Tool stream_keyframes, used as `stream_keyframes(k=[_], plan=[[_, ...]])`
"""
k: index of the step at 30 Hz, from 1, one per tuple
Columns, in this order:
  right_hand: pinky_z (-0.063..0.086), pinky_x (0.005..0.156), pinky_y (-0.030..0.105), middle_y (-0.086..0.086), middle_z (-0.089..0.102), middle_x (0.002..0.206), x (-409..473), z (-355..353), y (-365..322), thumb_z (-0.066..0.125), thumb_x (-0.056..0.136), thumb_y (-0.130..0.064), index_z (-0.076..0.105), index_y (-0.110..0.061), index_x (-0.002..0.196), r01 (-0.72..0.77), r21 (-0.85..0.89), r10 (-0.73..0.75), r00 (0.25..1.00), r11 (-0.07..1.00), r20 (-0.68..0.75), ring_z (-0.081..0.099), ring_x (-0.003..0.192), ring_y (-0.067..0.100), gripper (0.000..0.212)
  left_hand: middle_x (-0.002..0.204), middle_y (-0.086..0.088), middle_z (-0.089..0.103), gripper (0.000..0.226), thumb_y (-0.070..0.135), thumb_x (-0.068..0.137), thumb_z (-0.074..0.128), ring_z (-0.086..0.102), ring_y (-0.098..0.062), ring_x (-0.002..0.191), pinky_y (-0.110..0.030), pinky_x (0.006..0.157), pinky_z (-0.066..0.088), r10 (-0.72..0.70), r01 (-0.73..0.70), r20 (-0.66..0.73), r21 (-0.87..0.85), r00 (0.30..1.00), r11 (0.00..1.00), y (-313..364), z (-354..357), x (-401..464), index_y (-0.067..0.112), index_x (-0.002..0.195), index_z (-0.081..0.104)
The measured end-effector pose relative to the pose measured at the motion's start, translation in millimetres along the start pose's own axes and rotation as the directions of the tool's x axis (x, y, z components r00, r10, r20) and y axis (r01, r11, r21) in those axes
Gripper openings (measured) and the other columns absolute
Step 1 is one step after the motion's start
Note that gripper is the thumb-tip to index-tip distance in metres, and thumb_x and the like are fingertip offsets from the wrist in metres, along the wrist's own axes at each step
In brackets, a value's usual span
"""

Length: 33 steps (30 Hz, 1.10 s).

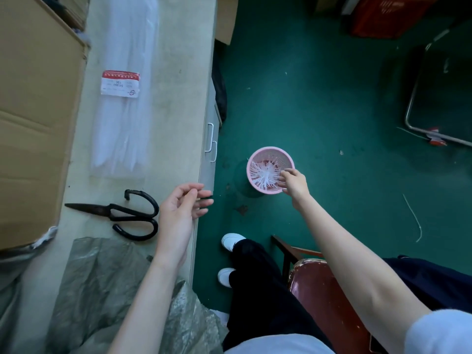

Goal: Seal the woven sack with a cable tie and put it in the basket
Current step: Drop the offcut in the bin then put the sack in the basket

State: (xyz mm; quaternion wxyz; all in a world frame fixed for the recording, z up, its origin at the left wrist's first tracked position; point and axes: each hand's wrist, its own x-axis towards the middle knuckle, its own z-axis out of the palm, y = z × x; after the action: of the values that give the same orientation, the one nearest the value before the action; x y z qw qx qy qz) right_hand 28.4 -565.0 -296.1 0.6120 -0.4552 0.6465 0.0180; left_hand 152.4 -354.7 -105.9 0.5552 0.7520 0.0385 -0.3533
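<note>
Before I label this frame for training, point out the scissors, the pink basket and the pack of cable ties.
scissors (127,213): head view, on the pivot where blades meet handles.
pink basket (258,152): head view, on its far rim.
pack of cable ties (120,84): head view, on its label.

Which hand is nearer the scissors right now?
Left. The left hand hovers open just right of the scissors at the table edge; the right hand is out over the floor at the pink basket.

Dim, soft light falls evenly; the green floor (332,98) darkens toward the upper right corner. Wide-angle distortion bends the edges, and the left hand (178,213) looks slightly blurred.
</note>
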Motion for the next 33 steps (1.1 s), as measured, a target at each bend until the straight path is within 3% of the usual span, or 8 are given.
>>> stream_keyframes(k=[2, 7, 9, 14, 17, 20, 27, 33], plan=[[0.053, 0.080, 0.035, 0.014, 0.066, 0.098, -22, 0, -12, 0.048, 0.090, -0.012, 0.057, -0.005, 0.114, 0.045, 0.079, -0.046, 0.999, 0.996, 0.013, 0.065, 0.083, 0.024, 0.027, 0.083, 0.000, 0.070, 0.023, 0.006, 0.098, 0.043, 0.067, -0.009, 0.073, -0.018, 0.067, 0.053, 0.012, -0.012, -0.015, -0.007, 1.000, 1.000, 5, -3, -5, 0.014, 0.091, 0.063], [0.047, 0.055, 0.020, 0.006, 0.064, 0.069, -97, 6, -46, 0.048, 0.088, -0.001, 0.061, -0.005, 0.092, 0.172, 0.153, -0.190, 0.975, 0.973, 0.116, 0.062, 0.056, 0.014, 0.014, 0.086, -0.001, 0.070, 0.021, 0.006, 0.098, 0.044, 0.066, -0.008, 0.074, -0.023, 0.073, 0.051, 0.047, -0.048, -0.071, -0.019, 0.996, 0.999, 16, -20, -27, 0.013, 0.094, 0.063], [0.047, 0.056, 0.020, 0.002, 0.065, 0.061, -128, 10, -57, 0.050, 0.086, 0.001, 0.062, -0.008, 0.083, 0.234, 0.142, -0.255, 0.954, 0.962, 0.157, 0.061, 0.049, 0.008, 0.016, 0.086, -0.002, 0.071, 0.022, 0.006, 0.098, 0.044, 0.066, -0.009, 0.074, -0.024, 0.073, 0.050, 0.071, -0.073, -0.092, -0.023, 0.993, 0.997, 20, -30, -38, 0.014, 0.093, 0.064], [0.050, 0.059, 0.016, 0.006, 0.063, 0.065, -195, 25, -79, 0.051, 0.088, 0.002, 0.063, -0.008, 0.082, 0.368, 0.164, -0.402, 0.864, 0.915, 0.304, 0.060, 0.053, 0.009, 0.017, 0.086, -0.003, 0.070, 0.022, 0.006, 0.098, 0.044, 0.065, -0.010, 0.074, -0.025, 0.074, 0.050, 0.132, -0.146, -0.182, -0.064, 0.974, 0.987, 32, -48, -66, 0.014, 0.093, 0.064], [0.051, 0.061, 0.017, 0.004, 0.063, 0.062, -236, 46, -85, 0.051, 0.088, 0.004, 0.064, -0.009, 0.079, 0.455, 0.151, -0.474, 0.774, 0.877, 0.420, 0.059, 0.054, 0.010, 0.021, 0.086, -0.005, 0.069, 0.022, 0.005, 0.098, 0.043, 0.065, -0.015, 0.077, -0.030, 0.076, 0.051, 0.164, -0.205, -0.280, -0.122, 0.946, 0.971, 38, -67, -91, 0.009, 0.097, 0.065], [0.050, 0.060, 0.018, 0.000, 0.065, 0.060, -266, 65, -88, 0.051, 0.088, 0.004, 0.065, -0.009, 0.080, 0.546, 0.115, -0.521, 0.685, 0.830, 0.509, 0.059, 0.055, 0.011, 0.021, 0.084, -0.004, 0.069, 0.021, 0.005, 0.098, 0.043, 0.065, -0.009, 0.074, -0.021, 0.071, 0.053, 0.207, -0.275, -0.361, -0.149, 0.909, 0.950, 41, -85, -111, 0.006, 0.098, 0.064], [0.048, 0.059, 0.015, 0.007, 0.063, 0.066, -343, 118, -86, 0.052, 0.090, 0.003, 0.063, -0.007, 0.083, 0.700, 0.094, -0.496, 0.398, 0.708, 0.772, 0.058, 0.058, 0.010, 0.017, 0.078, 0.000, 0.070, 0.020, 0.007, 0.098, 0.045, 0.064, -0.007, 0.070, -0.017, 0.068, 0.051, 0.194, -0.382, -0.602, -0.201, 0.774, 0.902, 23, -143, -169, 0.005, 0.095, 0.064], [0.052, 0.068, 0.022, 0.010, 0.068, 0.072, -386, 158, -65, 0.054, 0.089, 0.000, 0.066, -0.006, 0.088, 0.805, 0.086, -0.412, 0.206, 0.587, 0.888, 0.063, 0.066, 0.013, 0.013, 0.076, -0.003, 0.067, 0.022, 0.006, 0.097, 0.048, 0.063, -0.011, 0.073, -0.018, 0.070, 0.051, 0.167, -0.464, -0.798, -0.154, 0.579, 0.872, -14, -179, -215, 0.014, 0.086, 0.066]])
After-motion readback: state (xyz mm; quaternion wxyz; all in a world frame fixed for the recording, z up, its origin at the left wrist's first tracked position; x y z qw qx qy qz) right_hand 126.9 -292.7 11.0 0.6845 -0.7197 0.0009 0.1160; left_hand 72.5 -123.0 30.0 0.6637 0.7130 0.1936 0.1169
